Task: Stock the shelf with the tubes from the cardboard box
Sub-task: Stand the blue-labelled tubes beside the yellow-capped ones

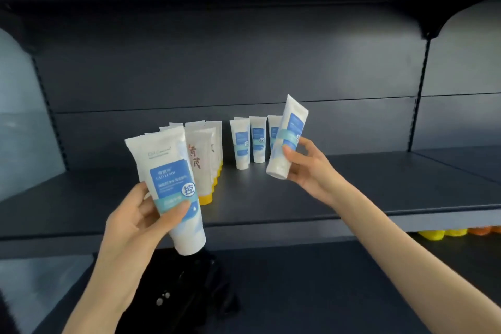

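- L hand (135, 221): curled round a white front tube (173, 190) w/ blue label. Thumb lies across the teal band low on the label, other fingers wrap behind. Cap end points down, below my palm; crimped end sticks up above my fingers.
- More white crimped ends show right behind that tube, just above my L fingers. Can't tell if they're in my grip or standing on the shelf.
- R hand (307, 168): pinches a single tube (287, 138), same blue label. Thumb on the front near the lower half, fingertips round the far edge. Tube is tilted, w/ the cap down by the heel of my hand and the crimp up and leaning right.
- Shelf (352, 198): dark grey board, under and beyond both hands. R hand is over it; L hand is at its front edge.
- Standing tubes (250, 141): three small blue-label ones, upright on caps, toward the back, just left of my R fingers. The rightmost is partly hidden behind the tube I hold.
- Yellow-cap tubes (207, 163): a packed row running front to back, red characters on them, btwn my two hands, closer to the L one.
- Lower-shelf caps (444, 233): yellow and orange, below my R forearm.
- Dark object (189, 287): below my L hand, too dim to make out.
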Tool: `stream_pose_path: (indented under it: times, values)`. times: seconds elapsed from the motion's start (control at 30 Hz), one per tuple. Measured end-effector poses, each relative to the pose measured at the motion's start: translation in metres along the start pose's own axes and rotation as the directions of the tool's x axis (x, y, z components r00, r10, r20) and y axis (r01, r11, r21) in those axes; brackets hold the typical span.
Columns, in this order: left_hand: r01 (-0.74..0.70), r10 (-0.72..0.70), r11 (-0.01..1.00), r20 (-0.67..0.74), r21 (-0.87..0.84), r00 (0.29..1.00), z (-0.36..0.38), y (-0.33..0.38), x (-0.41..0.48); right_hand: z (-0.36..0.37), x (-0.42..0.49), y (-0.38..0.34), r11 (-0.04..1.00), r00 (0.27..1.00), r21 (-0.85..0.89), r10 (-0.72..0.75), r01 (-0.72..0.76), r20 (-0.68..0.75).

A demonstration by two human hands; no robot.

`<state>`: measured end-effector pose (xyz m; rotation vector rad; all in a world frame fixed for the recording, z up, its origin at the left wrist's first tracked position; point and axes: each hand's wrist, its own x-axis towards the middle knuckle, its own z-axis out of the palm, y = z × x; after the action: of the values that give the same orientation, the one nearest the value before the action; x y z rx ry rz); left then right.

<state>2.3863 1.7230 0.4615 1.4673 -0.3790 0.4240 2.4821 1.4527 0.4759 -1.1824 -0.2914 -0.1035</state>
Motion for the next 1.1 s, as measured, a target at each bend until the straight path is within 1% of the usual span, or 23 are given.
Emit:
stream_pose_path:
  times: [0.07,0.13,0.2,0.3,0.43,0.5,0.8,1.1]
  values:
    - [-0.019,0.02,1.0,-0.014,0.021,1.0,0.007,-0.002,0.009,-0.012,0.036,0.003,0.997,1.0,-0.076,0.009,-0.009,-0.01]
    - [-0.034,0.036,0.998,-0.043,0.049,0.998,0.01,-0.004,0.019,-0.024,0.069,0.007,0.978,1.0,-0.209,0.003,-0.009,-0.03]
    - [-0.041,0.048,0.996,-0.079,0.083,0.996,0.01,-0.007,0.03,-0.033,0.097,0.013,0.94,0.999,-0.341,0.001,-0.012,-0.032]
    - [-0.058,0.073,0.99,-0.12,0.125,0.99,0.008,-0.01,0.042,-0.045,0.134,0.03,0.888,0.999,-0.46,0.006,-0.022,-0.035]
    - [-0.054,0.082,0.984,-0.16,0.172,0.984,0.009,-0.017,0.049,-0.057,0.169,0.052,0.77,1.0,-0.638,-0.01,0.014,0.01]
    - [-0.037,0.068,0.981,-0.159,0.192,0.985,0.008,-0.021,0.051,-0.06,0.181,0.06,0.719,1.0,-0.695,0.0,-0.003,-0.004]
    - [-0.019,0.036,0.978,-0.08,0.209,0.996,0.002,-0.026,0.067,-0.059,0.207,0.092,0.597,0.99,-0.802,-0.084,-0.038,-0.109]
    - [0.018,-0.003,0.982,-0.079,0.187,0.997,-0.007,-0.035,0.072,-0.057,0.221,0.096,0.575,0.979,-0.813,-0.099,-0.088,-0.176]
